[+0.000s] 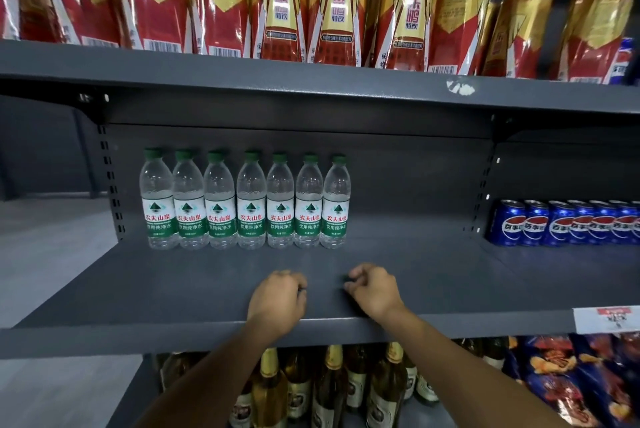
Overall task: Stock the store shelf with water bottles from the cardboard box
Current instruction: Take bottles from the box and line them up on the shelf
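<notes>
Several clear water bottles (251,201) with green caps and green-white labels stand upright in one row at the back left of the grey middle shelf (433,275). My left hand (277,299) and my right hand (372,289) hover over the front part of this shelf, side by side, well in front of the bottles. Both hands have their fingers curled in and hold nothing. The cardboard box is out of view.
Tall red-and-gold drink bottles (341,5) fill the shelf above. Blue cola cans (568,223) stand on the neighbouring shelf section to the right. Glass bottles (330,389) and snack bags (571,382) sit on the shelf below. The shelf is bare right of the water row.
</notes>
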